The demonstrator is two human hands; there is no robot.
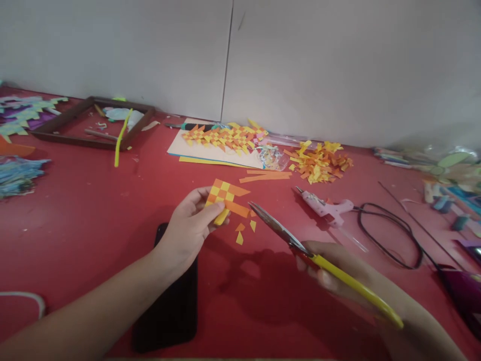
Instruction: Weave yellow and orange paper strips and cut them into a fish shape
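Note:
Between the thumb and fingers of my left hand (pixel 191 215) is a woven paper piece (pixel 223 191) in orange and yellow squares. Two orange strip ends stick out from its right side. My right hand (pixel 334 265) grips yellow-handled scissors (pixel 285 235); their blades look closed, and the tips point at the strip ends from just to the right. Small orange and yellow paper offcuts (pixel 239 237) lie on the red table (pixel 112 215) below the piece. Under my left wrist rests a black phone (pixel 173 311), partly covered by the arm.
Woven orange and yellow pieces (pixel 225 136) lie on a pale board (pixel 203 153) near the wall. Loose orange strips (pixel 265 175), a heap of paper clippings (pixel 321 163) and a pink glue gun (pixel 326 206) with a black cord are rightward. A brown frame (pixel 75 140) sits far left.

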